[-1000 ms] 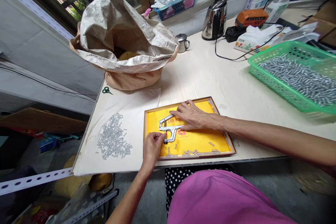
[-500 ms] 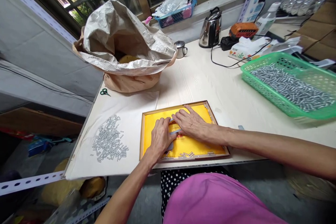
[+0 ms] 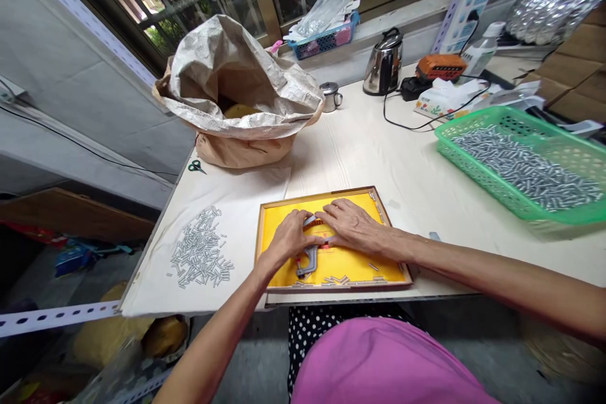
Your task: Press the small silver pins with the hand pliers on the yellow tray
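Observation:
A shallow wood-edged tray with a yellow lining lies at the table's front edge. Inside it is a grey clamp-like tool, its curved arm showing below my left hand. The fingers and thumb of that hand are closed on the tool's left end. My right hand bends over its other end, fingertips pressed on it. Between the hands show narrow grey bars and a reddish-brown row of small pieces, partly covered. Small metal pins lie along the tray's front and right sides.
A pile of silvery pins spreads on the white cloth at left, near green-handled scissors. Behind stands a big open woven sack. A green basket of pins is at right. A kettle and a lidded cup stand farther back.
My left hand has shifted slightly up, uncovering the tool's curved grey arm. A few loose pins now show on the yellow lining below my right wrist. The camera view has tilted a little.

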`<state>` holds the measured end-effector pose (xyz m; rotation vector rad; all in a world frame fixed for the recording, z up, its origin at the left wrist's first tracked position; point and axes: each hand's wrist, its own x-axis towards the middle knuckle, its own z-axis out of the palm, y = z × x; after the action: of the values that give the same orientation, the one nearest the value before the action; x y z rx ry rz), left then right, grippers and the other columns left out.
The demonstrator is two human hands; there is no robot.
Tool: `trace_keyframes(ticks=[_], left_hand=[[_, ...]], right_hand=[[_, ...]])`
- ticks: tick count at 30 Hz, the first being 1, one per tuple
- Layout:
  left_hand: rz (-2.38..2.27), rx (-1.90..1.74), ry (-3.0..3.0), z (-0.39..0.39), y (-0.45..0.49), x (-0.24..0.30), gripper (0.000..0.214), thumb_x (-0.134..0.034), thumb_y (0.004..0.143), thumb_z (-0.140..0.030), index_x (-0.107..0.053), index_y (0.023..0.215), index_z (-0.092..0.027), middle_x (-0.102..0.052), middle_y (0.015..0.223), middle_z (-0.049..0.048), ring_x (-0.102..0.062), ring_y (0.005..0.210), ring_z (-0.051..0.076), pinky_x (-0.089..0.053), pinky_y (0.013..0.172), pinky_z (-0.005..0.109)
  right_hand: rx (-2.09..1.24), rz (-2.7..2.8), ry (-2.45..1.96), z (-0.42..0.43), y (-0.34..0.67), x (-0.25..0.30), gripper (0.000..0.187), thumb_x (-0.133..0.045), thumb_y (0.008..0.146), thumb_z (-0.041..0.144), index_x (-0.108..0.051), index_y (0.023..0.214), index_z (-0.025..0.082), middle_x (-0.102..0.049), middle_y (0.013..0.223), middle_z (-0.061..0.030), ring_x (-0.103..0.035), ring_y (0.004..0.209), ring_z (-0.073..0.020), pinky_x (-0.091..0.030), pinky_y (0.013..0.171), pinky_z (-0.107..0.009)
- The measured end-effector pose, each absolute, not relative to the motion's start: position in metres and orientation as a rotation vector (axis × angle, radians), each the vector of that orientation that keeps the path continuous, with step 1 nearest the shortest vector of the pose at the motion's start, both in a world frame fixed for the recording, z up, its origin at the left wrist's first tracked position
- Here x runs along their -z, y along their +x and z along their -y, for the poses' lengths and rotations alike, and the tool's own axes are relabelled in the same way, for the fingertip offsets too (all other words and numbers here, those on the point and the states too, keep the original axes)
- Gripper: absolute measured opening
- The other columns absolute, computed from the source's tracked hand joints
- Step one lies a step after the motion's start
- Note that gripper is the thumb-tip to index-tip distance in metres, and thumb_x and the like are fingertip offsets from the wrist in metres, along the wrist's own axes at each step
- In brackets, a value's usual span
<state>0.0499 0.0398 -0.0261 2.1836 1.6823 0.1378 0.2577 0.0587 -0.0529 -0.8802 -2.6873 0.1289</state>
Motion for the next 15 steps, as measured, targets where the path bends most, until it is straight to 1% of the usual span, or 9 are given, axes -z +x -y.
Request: trace_keyframes(ticks=[1, 3, 4, 5, 7, 9, 12, 14, 15], left_hand=[[-1.631, -0.175, 2.112, -0.044, 0.046, 0.028, 0.043, -0.076, 0.075, -0.033, -0.065, 0.113, -0.018, -0.069, 0.106, 0.0079, -0.063, 0.098, 0.024, -0.049, 0.086, 0.033], [-1.588, -0.27, 1.968, -0.051, 0.041, 0.034, 0.029, -0.068, 0.08, -0.024, -0.069, 0.108, -0.017, -0.071, 0.097, 0.0058, -0.065, 0.089, 0.02, -0.05, 0.081, 0.03], [-1.605, -0.338, 1.892, -0.053, 0.04, 0.036, 0.025, -0.063, 0.083, -0.022, -0.07, 0.106, -0.017, -0.071, 0.092, 0.005, -0.066, 0.084, 0.019, -0.051, 0.076, 0.028], [-1.643, -0.417, 1.813, -0.054, 0.04, 0.038, 0.024, -0.058, 0.085, -0.021, -0.07, 0.105, -0.016, -0.071, 0.088, 0.0045, -0.066, 0.079, 0.018, -0.051, 0.07, 0.026], [-1.735, -0.563, 1.697, -0.054, 0.042, 0.039, 0.024, -0.054, 0.087, -0.021, -0.069, 0.104, -0.015, -0.07, 0.083, 0.0039, -0.065, 0.073, 0.016, -0.05, 0.062, 0.024], [-1.804, -0.662, 1.7, -0.051, 0.048, 0.036, 0.021, -0.055, 0.087, -0.018, -0.07, 0.102, -0.015, -0.071, 0.085, 0.0042, -0.066, 0.075, 0.016, -0.052, 0.068, 0.026], [-1.84, -0.757, 1.785, -0.044, 0.061, 0.026, 0.018, -0.058, 0.086, -0.013, -0.071, 0.099, -0.015, -0.072, 0.094, 0.0059, -0.066, 0.086, 0.018, -0.052, 0.084, 0.03], [-1.787, -0.84, 1.85, -0.04, 0.065, 0.018, 0.021, -0.057, 0.089, -0.014, -0.07, 0.105, -0.017, -0.072, 0.101, 0.0063, -0.066, 0.093, 0.018, -0.051, 0.089, 0.031], [-1.746, -0.868, 1.903, -0.038, 0.063, 0.014, 0.023, -0.056, 0.091, -0.017, -0.07, 0.11, -0.018, -0.072, 0.105, 0.0062, -0.065, 0.096, 0.018, -0.05, 0.091, 0.03]], right_hand=[[-0.121, 2.685, -0.869, -0.058, 0.26, 0.055, 0.049, -0.06, 0.091, 0.049, -0.057, 0.124, 0.013, -0.058, 0.121, -0.017, -0.049, 0.108, -0.0278, -0.039, 0.089, -0.042], [-0.092, 2.709, -0.836, -0.054, 0.263, 0.06, 0.034, -0.059, 0.093, 0.04, -0.06, 0.118, 0.017, -0.053, 0.133, -0.0173, -0.045, 0.119, -0.0291, -0.037, 0.095, -0.044], [-0.083, 2.734, -0.821, -0.051, 0.263, 0.064, 0.025, -0.058, 0.095, 0.035, -0.063, 0.112, 0.018, -0.054, 0.131, -0.0157, -0.046, 0.118, -0.028, -0.037, 0.095, -0.043], [-0.077, 2.762, -0.808, -0.047, 0.262, 0.067, 0.017, -0.055, 0.096, 0.03, -0.064, 0.104, 0.018, -0.058, 0.123, -0.0135, -0.048, 0.113, -0.0261, -0.038, 0.092, -0.041], [-0.063, 2.787, -0.778, -0.036, 0.259, 0.073, 0.013, -0.05, 0.098, 0.023, -0.062, 0.096, 0.018, -0.064, 0.1, -0.0086, -0.052, 0.096, -0.0219, -0.039, 0.083, -0.037], [-0.033, 2.73, -0.777, -0.024, 0.255, 0.078, 0.015, -0.046, 0.099, 0.017, -0.06, 0.094, 0.018, -0.062, 0.086, -0.0054, -0.052, 0.083, -0.0196, -0.037, 0.076, -0.034], [-0.021, 2.587, -0.886, -0.013, 0.255, 0.08, 0.018, -0.041, 0.1, 0.019, -0.056, 0.091, 0.018, -0.061, 0.083, -0.0045, -0.052, 0.074, -0.0183, -0.034, 0.069, -0.032], [-0.081, 2.548, -0.933, -0.011, 0.259, 0.076, 0.021, -0.04, 0.102, 0.026, -0.054, 0.087, 0.021, -0.059, 0.077, -0.0019, -0.052, 0.068, -0.0178, -0.032, 0.066, -0.031], [-0.127, 2.559, -0.898, -0.012, 0.262, 0.073, 0.021, -0.038, 0.102, 0.026, -0.053, 0.088, 0.021, -0.059, 0.077, -0.0011, -0.053, 0.068, -0.0174, -0.032, 0.066, -0.031]])
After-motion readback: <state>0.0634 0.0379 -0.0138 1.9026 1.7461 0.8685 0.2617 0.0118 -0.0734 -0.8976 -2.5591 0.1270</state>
